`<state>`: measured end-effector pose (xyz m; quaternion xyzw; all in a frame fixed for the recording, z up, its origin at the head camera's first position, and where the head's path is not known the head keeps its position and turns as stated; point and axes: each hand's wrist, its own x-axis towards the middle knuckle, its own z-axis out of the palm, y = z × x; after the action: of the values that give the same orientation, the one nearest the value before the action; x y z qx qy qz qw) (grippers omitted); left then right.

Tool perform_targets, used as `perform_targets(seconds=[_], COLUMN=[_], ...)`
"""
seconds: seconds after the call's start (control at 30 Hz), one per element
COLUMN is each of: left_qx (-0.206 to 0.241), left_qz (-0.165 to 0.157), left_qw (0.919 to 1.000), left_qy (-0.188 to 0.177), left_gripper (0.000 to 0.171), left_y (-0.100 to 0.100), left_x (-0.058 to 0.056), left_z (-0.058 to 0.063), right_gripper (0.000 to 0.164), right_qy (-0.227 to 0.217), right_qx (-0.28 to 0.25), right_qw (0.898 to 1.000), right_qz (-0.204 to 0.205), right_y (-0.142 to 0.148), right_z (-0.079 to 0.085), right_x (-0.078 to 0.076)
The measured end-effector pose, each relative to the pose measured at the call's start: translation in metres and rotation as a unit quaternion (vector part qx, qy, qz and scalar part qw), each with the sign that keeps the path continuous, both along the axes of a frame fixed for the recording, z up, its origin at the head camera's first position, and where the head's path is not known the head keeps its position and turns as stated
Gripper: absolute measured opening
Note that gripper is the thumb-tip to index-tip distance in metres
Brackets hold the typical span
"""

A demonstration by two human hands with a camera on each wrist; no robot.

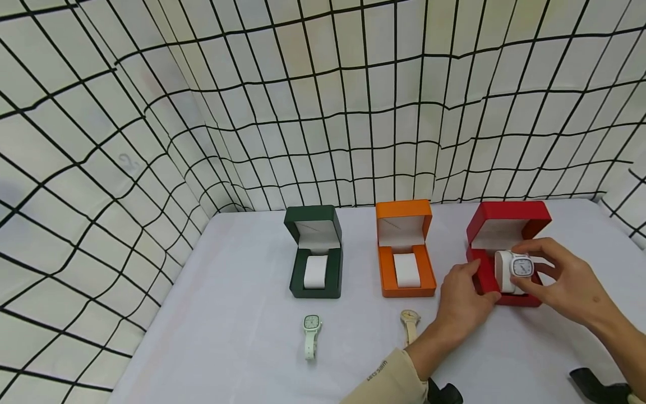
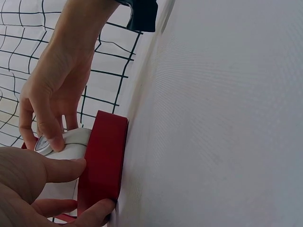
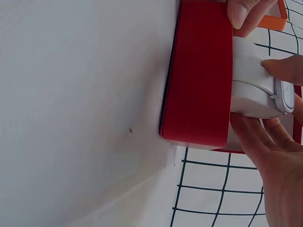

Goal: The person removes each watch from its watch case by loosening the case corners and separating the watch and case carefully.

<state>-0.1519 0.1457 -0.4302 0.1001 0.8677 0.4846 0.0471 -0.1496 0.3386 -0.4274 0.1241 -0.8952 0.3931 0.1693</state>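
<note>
On the right of the table stands a red watch box (image 1: 513, 212) with its lid up. My left hand (image 1: 461, 297) grips its front left edge; in the left wrist view the thumb (image 2: 66, 169) lies over the red wall (image 2: 104, 158). A white watch (image 1: 522, 267) with a squarish face is wrapped round a white cushion (image 1: 502, 268). My right hand (image 1: 565, 278) holds watch and cushion between thumb and fingers at the box opening. In the right wrist view the cushion (image 3: 248, 92) sits partly above the red wall; its lower part is hidden.
An orange box (image 1: 404, 209) and a dark green box (image 1: 313, 213), lids up, each hold a white cushion. Before them lie a cream watch (image 1: 410, 320), partly behind my left wrist, and a pale green watch (image 1: 311, 331). Black-grid netting (image 1: 370, 112) surrounds the white table (image 1: 232, 314).
</note>
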Motion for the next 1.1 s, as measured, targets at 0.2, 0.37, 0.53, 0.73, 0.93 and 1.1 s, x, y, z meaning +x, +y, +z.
perform_targets(seconds=[0.2,0.37,0.53,0.73,0.93,1.1], left_qx=[-0.003,-0.008,-0.011,-0.011,-0.005,-0.01], left_qz=[0.004,0.011,0.009,0.007,0.002,0.002], left_qw=[1.0,0.9999,0.9999,0.9999,1.0,0.9999], left_qy=[0.003,0.008,0.009,0.009,0.003,-0.001], left_gripper=[0.061,0.06,0.06,0.06,0.06,0.061], left_y=[0.0,0.0,0.002,0.002,0.0,0.001], left_x=[-0.001,-0.001,0.0,-0.001,-0.002,-0.002], left_z=[-0.001,-0.001,0.0,0.001,0.002,0.001], right_gripper=[0.07,0.071,0.071,0.069,0.063,0.063], right_qy=[0.023,0.041,0.051,0.046,0.021,0.01], right_qx=[-0.011,-0.017,-0.015,-0.021,-0.051,-0.057], right_qw=[0.999,0.998,0.998,0.999,0.998,0.998], right_qz=[0.019,0.034,0.028,0.02,-0.018,-0.02], right_y=[-0.001,-0.003,-0.004,-0.002,0.001,0.0], right_z=[-0.001,-0.001,0.0,0.003,0.016,0.016], right_x=[0.001,0.003,0.005,0.004,-0.002,-0.002])
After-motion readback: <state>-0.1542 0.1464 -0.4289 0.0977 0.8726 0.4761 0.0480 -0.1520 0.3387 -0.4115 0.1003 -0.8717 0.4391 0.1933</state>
